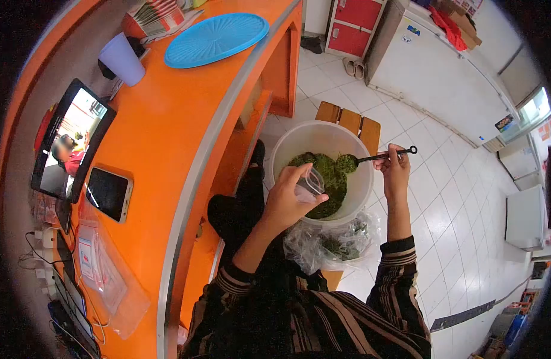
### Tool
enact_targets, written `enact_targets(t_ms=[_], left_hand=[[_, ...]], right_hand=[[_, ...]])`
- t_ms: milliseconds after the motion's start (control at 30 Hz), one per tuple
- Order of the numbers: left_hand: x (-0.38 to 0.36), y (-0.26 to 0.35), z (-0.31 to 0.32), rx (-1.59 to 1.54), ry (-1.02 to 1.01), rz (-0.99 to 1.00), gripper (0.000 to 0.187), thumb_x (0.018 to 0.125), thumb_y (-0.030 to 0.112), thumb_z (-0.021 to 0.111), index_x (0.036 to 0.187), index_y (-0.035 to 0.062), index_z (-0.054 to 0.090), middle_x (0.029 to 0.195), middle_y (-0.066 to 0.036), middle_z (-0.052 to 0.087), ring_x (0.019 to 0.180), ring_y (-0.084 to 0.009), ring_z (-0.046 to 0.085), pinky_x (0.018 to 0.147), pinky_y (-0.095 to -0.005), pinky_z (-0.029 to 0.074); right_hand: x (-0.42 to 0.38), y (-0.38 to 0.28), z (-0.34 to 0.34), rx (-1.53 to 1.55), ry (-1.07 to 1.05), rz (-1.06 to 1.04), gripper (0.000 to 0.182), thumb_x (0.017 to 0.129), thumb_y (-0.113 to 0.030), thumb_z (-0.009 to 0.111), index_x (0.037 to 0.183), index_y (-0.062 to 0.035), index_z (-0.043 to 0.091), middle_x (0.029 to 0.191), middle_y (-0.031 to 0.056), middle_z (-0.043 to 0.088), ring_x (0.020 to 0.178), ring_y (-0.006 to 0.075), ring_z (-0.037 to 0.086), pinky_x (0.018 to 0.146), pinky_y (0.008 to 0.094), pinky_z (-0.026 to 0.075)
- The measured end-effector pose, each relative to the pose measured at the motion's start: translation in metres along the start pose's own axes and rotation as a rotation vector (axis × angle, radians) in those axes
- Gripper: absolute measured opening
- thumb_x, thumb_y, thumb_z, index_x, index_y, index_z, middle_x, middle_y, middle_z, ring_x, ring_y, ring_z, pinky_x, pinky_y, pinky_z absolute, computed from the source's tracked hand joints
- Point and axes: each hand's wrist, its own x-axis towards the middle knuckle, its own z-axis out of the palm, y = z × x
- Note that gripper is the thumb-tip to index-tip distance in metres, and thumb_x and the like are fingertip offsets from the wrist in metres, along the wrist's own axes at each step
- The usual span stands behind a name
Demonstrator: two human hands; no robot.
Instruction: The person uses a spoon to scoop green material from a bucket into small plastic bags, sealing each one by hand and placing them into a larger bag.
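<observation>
My left hand [287, 200] is closed around a small clear plastic container [312, 181], its mouth tilted over the bucket. In my right hand [396, 169] is the handle of a black ladle [371, 158]; its bowl carries chopped green stuff above the left-hand side of its handle. A white plastic bucket [280, 148] stands in front of me, partly filled with dark green chopped leaves [332, 197]. Against its near side lies a clear plastic bag [311, 246] with more green matter inside. Whether the small container holds anything is hidden by my fingers.
The bucket rests on a wooden stool [348, 119]. Left of it runs an orange counter [161, 131] with a blue lid [218, 40], a purple cup [123, 60], a phone [109, 192], a screen [72, 140] and plastic bags [105, 275]. A white chest freezer [431, 72] stands at the back right.
</observation>
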Motion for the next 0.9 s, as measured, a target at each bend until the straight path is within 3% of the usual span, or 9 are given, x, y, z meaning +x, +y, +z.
enact_targets(t_ms=[300, 367, 433, 500, 567, 667, 767, 833, 900], left_hand=[[0.023, -0.001, 0.033, 0.013, 0.017, 0.072, 0.062, 0.067, 0.022, 0.079, 0.117, 0.0068, 0.047, 0.101, -0.012, 0.052, 0.097, -0.0289, 0.055, 0.081, -0.0389, 0.046], [0.027, -0.001, 0.040, -0.004, 0.078, 0.100, 0.059, 0.067, 0.020, 0.077, 0.116, 0.0067, 0.047, 0.102, -0.012, 0.052, 0.097, -0.0308, 0.055, 0.082, -0.0395, 0.046], [0.029, -0.002, 0.044, -0.051, 0.097, 0.094, 0.059, 0.066, 0.018, 0.078, 0.115, 0.0052, 0.049, 0.104, -0.013, 0.054, 0.099, -0.0309, 0.055, 0.084, -0.0388, 0.045], [0.030, -0.004, 0.046, -0.096, 0.123, 0.085, 0.058, 0.065, 0.015, 0.079, 0.114, 0.0037, 0.050, 0.106, -0.015, 0.056, 0.100, -0.0311, 0.056, 0.087, -0.0381, 0.045], [0.029, -0.005, 0.047, -0.104, 0.137, 0.102, 0.058, 0.065, 0.015, 0.079, 0.115, 0.0044, 0.051, 0.107, -0.014, 0.056, 0.101, -0.0301, 0.056, 0.087, -0.0378, 0.044], [0.027, -0.006, 0.045, -0.124, 0.146, 0.122, 0.059, 0.065, 0.015, 0.079, 0.116, 0.0049, 0.050, 0.106, -0.014, 0.057, 0.100, -0.0298, 0.056, 0.087, -0.0382, 0.044], [0.027, -0.014, 0.043, -0.125, 0.150, 0.132, 0.058, 0.066, 0.017, 0.078, 0.115, 0.0063, 0.049, 0.104, -0.013, 0.054, 0.098, -0.0299, 0.056, 0.082, -0.0380, 0.046], [0.026, -0.020, 0.042, -0.198, 0.162, 0.061, 0.057, 0.067, 0.018, 0.078, 0.115, 0.0057, 0.049, 0.104, -0.012, 0.055, 0.098, -0.0278, 0.057, 0.083, -0.0368, 0.046], [0.025, -0.025, 0.040, -0.269, 0.174, -0.008, 0.056, 0.068, 0.018, 0.078, 0.114, 0.0051, 0.050, 0.103, -0.011, 0.056, 0.099, -0.0258, 0.057, 0.083, -0.0356, 0.046]], right_hand=[[-0.050, -0.066, 0.054, -0.109, 0.016, -0.241, 0.013, 0.095, -0.012, 0.049, 0.103, -0.0023, 0.047, 0.078, 0.0153, 0.062, 0.057, 0.0172, 0.060, 0.049, 0.0255, 0.047], [-0.068, -0.069, 0.068, -0.225, -0.117, -0.404, 0.013, 0.093, -0.007, 0.051, 0.102, 0.0010, 0.047, 0.079, 0.0154, 0.062, 0.058, 0.0167, 0.061, 0.051, 0.0260, 0.049], [-0.085, -0.064, 0.067, -0.495, -0.190, -0.494, 0.011, 0.090, -0.004, 0.055, 0.091, 0.0063, 0.052, 0.084, 0.0157, 0.064, 0.069, 0.0174, 0.065, 0.058, 0.0266, 0.053], [-0.090, -0.058, 0.066, -0.547, -0.260, -0.683, 0.011, 0.085, -0.003, 0.062, 0.088, 0.0049, 0.055, 0.085, 0.0167, 0.065, 0.073, 0.0195, 0.066, 0.063, 0.0285, 0.053], [-0.094, -0.065, 0.062, -0.727, -0.263, -0.676, 0.015, 0.081, 0.000, 0.067, 0.089, 0.0043, 0.055, 0.085, 0.0182, 0.065, 0.074, 0.0224, 0.066, 0.065, 0.0302, 0.054], [-0.093, -0.060, 0.061, -0.632, -0.362, -0.810, 0.010, 0.091, 0.002, 0.048, 0.100, 0.0031, 0.045, 0.089, 0.0205, 0.062, 0.072, 0.0208, 0.064, 0.065, 0.0305, 0.054], [-0.092, -0.058, 0.058, -0.421, -0.227, -0.710, 0.013, 0.085, -0.002, 0.061, 0.093, 0.0030, 0.052, 0.087, 0.0194, 0.064, 0.072, 0.0238, 0.065, 0.065, 0.0288, 0.053], [-0.087, -0.058, 0.064, -0.364, -0.215, -0.695, 0.024, 0.085, -0.002, 0.061, 0.103, 0.0029, 0.048, 0.095, 0.0184, 0.062, 0.073, 0.0228, 0.064, 0.064, 0.0271, 0.051], [-0.081, -0.066, 0.075, -0.794, -0.171, -0.551, 0.040, 0.082, -0.008, 0.067, 0.113, 0.0016, 0.044, 0.105, 0.0162, 0.058, 0.085, 0.0236, 0.062, 0.071, 0.0299, 0.050]])
